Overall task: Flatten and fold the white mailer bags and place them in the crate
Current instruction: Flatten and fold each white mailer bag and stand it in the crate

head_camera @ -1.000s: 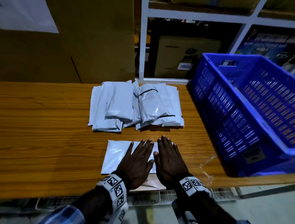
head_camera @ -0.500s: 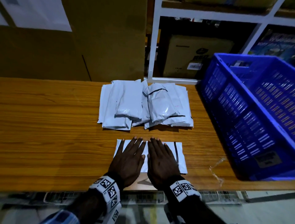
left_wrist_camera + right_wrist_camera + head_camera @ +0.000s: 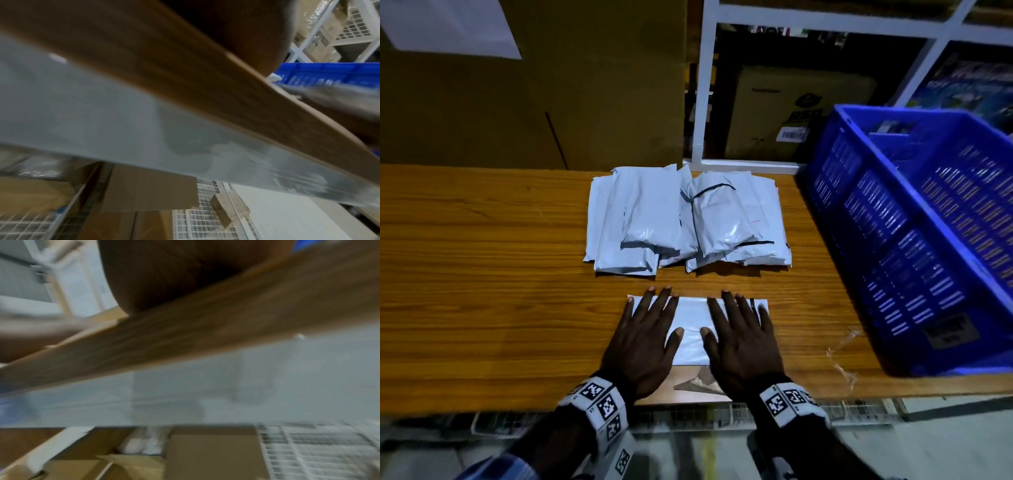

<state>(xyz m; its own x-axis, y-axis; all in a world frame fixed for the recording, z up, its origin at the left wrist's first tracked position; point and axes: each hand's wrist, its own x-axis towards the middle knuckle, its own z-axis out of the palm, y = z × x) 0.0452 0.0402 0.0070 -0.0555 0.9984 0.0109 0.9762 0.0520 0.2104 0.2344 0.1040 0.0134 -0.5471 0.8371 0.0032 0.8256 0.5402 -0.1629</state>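
White mailer bag (image 3: pixel 692 329) lies flat on the wooden table (image 3: pixel 482 291), near its front edge. My left hand (image 3: pixel 643 342) and right hand (image 3: pixel 743 342) both press it palm-down, fingers straight and spread, gripping nothing. Pile of mailer bags (image 3: pixel 685 219) sits just behind. Blue crate (image 3: pixel 914 233) stands on the table to the right, apart from the bag.

Hands hide mailer's (image 3: pixel 690 320) ends; crate (image 3: pixel 914 240) cropped right; wrist cams prob. motion-blurred.
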